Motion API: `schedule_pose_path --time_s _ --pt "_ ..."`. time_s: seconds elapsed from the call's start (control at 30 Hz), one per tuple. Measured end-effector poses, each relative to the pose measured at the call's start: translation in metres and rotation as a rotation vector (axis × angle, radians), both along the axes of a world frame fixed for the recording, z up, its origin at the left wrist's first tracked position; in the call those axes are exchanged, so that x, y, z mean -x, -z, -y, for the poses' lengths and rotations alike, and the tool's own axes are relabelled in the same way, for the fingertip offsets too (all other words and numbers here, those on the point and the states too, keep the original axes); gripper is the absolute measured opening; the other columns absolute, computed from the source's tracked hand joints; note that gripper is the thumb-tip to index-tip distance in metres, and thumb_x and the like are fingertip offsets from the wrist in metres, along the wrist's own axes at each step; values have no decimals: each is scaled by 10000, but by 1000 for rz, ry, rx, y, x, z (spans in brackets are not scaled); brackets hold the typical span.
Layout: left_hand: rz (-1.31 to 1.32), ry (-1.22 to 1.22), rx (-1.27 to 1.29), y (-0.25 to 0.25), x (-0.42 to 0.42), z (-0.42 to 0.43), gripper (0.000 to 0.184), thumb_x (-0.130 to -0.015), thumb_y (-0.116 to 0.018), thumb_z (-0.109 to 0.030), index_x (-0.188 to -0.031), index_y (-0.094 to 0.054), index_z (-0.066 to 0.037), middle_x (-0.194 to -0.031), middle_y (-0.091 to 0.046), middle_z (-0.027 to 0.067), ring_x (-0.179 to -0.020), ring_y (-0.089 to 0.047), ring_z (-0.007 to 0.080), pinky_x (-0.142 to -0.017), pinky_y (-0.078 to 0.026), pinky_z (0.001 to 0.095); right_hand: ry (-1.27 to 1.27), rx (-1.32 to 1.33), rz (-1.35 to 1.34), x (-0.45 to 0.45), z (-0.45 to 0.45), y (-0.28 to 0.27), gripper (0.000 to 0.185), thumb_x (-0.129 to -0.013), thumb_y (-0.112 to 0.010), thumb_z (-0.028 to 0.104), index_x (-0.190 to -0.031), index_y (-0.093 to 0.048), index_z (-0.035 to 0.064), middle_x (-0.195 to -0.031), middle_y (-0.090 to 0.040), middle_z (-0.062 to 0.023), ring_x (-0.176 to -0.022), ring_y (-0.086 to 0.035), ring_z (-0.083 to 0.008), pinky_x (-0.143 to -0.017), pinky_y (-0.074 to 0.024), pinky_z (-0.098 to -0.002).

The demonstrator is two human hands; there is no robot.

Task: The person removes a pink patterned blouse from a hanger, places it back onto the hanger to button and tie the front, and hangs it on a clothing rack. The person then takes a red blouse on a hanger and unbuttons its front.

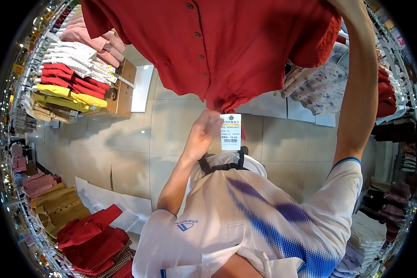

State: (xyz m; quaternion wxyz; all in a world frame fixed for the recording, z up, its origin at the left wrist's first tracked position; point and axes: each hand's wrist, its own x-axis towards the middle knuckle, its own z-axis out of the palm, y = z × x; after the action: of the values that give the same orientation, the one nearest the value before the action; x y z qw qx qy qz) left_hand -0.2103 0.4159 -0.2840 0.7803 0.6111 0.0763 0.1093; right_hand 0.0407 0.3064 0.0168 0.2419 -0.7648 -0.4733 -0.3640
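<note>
A red short-sleeved garment (171, 41) with a row of dark buttons hangs across the top of the view, and its hem is gathered into a knot at the middle. Just below that knot, my left hand (205, 129) pinches the edge of a white price tag (230, 134), whose printed face shows a barcode. My right arm (360, 83) is raised along the right side, beside the garment's sleeve. Only the base of my right hand (350, 6) shows at the top edge; its fingers are out of sight.
Racks hold white patterned clothes (74, 58) and yellow clothes (69, 97) at the upper left, red clothes (92, 241) at the lower left, and floral clothes (322, 78) on the right. White low platforms (141, 90) stand on the tiled floor (129, 167).
</note>
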Motion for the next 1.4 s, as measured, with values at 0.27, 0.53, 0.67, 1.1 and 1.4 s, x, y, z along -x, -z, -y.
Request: schedule_pose_path --time_s 0.27,0.53,0.67,1.1,1.4 --pt "-62 257 1093 47 -15 -15 181 -1017 -409 -175 -974 -544 -63 -747 -577 42 -449 -472 127 -428 -392 251 -9 -4 4 7 -4 6 411 -950 -590 301 -792 -564 -77 -601 -507 -162 -549 -486 -256 -559 -405 -407" --pt "-234 182 1460 52 -19 -3 187 -988 -378 -166 -983 -550 -93 -716 -549 23 -411 -409 108 -381 -338 243 -10 18 -108 22 -7 10 381 -933 -608 281 -789 -548 -66 -641 -519 -192 -590 -523 -303 -587 -416 -405" --pt "-161 260 761 70 -25 -8 196 -1005 -444 -204 -1087 -563 -72 -814 -609 24 -494 -518 108 -410 -404 240 -61 28 -294 24 -3 13 328 -909 -635 274 -828 -566 -36 -697 -570 -219 -644 -577 -335 -609 -427 -416" --pt "355 -206 -138 -85 -17 -44 437 -952 -591 -79 -1307 -350 6 -1230 -513 154 -1109 -526 181 -978 -430 348 -43 129 -371 96 10 148 295 -824 -731 233 -963 -551 46 -764 -649 -128 -648 -658 -301 -529 -501 -389" --pt "78 -403 115 -62 -64 -51 145 -925 -606 -30 -1050 -532 -26 -964 -575 36 -913 -544 103 -833 -448 256 -35 166 -387 162 -30 237 496 -782 -726 210 -1158 -506 -27 -906 -585 -118 -740 -648 -273 -609 -539 -384"
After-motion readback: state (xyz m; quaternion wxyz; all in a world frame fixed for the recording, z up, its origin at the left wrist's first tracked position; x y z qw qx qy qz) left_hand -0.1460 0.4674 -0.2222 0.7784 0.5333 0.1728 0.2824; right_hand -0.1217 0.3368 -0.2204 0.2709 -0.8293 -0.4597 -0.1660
